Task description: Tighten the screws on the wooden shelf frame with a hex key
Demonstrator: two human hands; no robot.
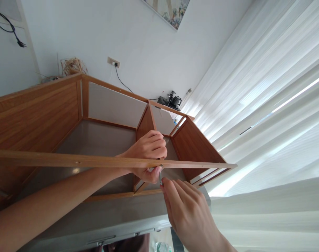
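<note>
A wooden cabinet frame (96, 161) with open compartments lies before me, its near rail crossing the view from left to right. My left hand (149, 150) reaches behind this rail and closes around it, fingers on the far side and thumb below. Beside the thumb, a metal screw head (161, 166) shows in the rail. Between thumb and forefinger, my right hand (184, 203) pinches a thin metal hex key (160, 177) whose upper end meets the rail at the screw. The key's other end is hidden by my fingers. A wooden divider (146, 122) stands behind my left hand.
The frame rests on a grey tabletop (122, 210). White curtains (267, 140) hang at the right. Behind are a wall socket (113, 62) with a black cable, a black kettle (176, 101) and dried stalks (73, 66). Below the table edge shows a clear plastic bottle (162, 247).
</note>
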